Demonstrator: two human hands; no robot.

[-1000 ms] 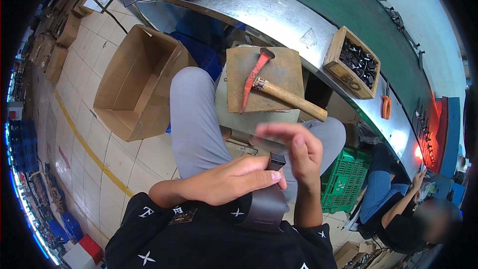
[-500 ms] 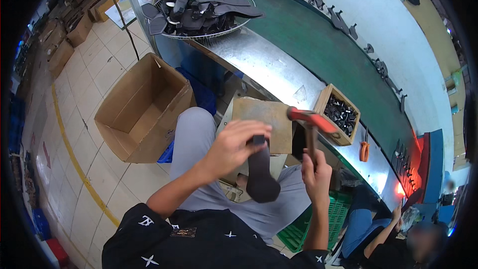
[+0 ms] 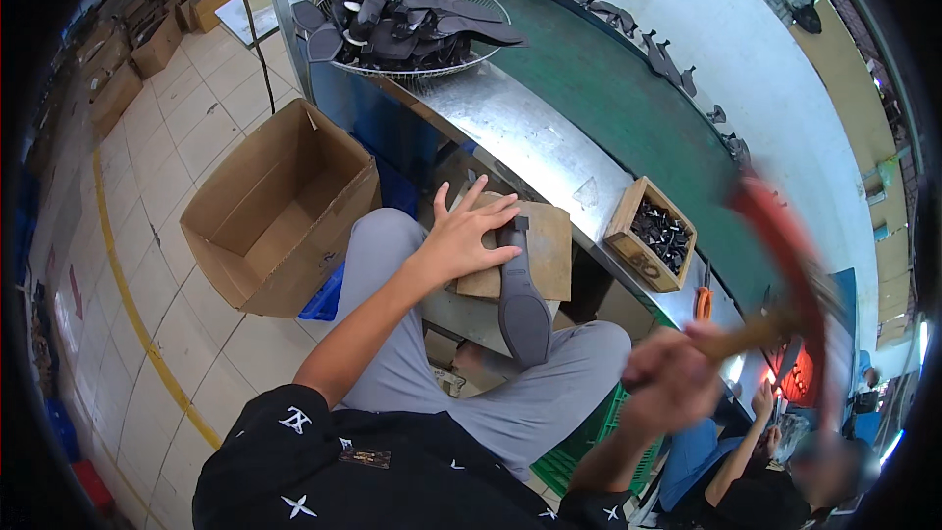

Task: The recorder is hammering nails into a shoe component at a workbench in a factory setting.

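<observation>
A dark grey shoe sole (image 3: 527, 319) lies with its wide end toward me, its narrow heel end resting on a tan board (image 3: 551, 255). At that end a small black heel tip (image 3: 515, 224) sits between the thumb and forefinger of my left hand (image 3: 471, 236). This hand steadies the sole, its other fingers spread over the board. Off to the right, my right hand (image 3: 677, 373) is closed around the handle of a hammer (image 3: 785, 236) with a red head. Both hammer and hand are smeared by motion, raised away from the sole.
An open cardboard box (image 3: 285, 216) stands on the left. A wire basket (image 3: 422, 64) heaped with dark soles rests on the metal bench (image 3: 549, 128), beside a green belt (image 3: 599, 69). Small black parts fill a wooden box (image 3: 653, 275); orange-handled pliers (image 3: 704, 302) lie nearby. A co-worker (image 3: 746, 471) sits at right.
The sole has turned over and its narrow end now rests on the board. My left hand has opened its fingers wider around it. The hammer has swung up and right, away from the board.
</observation>
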